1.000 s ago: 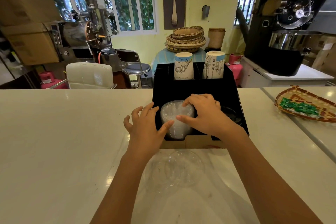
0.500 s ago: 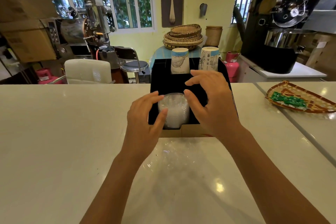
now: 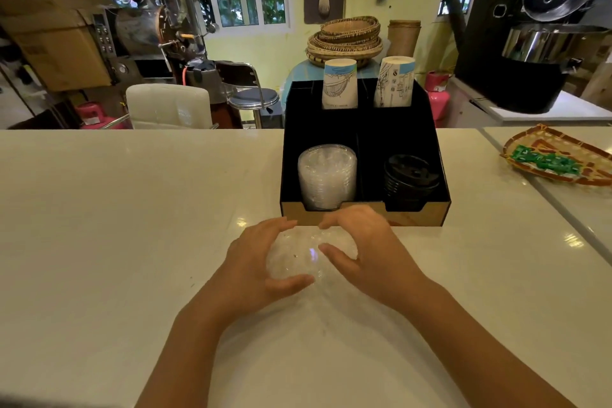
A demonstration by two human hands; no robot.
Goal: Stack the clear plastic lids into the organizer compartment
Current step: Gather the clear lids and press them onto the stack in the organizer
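A black organizer [image 3: 440, 172] with a wooden front stands on the white counter. Its front left compartment holds a tall stack of clear plastic lids [image 3: 326, 175]. Just in front of the organizer, clear domed lids [image 3: 298, 258] rest on the counter between my hands. My left hand [image 3: 255, 262] cups them from the left, thumb under the near edge. My right hand [image 3: 367, 252] curls around them from the right, fingers on top.
Black lids [image 3: 409, 180] fill the front right compartment. Two stacks of paper cups [image 3: 339, 83] stand upside down in the back compartments. A woven tray [image 3: 559, 159] with green packets lies at the right. Coffee roasters, chairs and baskets sit beyond the counter.
Both hands have left the lid stack in the organizer and come back toward me, down to the counter, where they now close around the loose clear lids.
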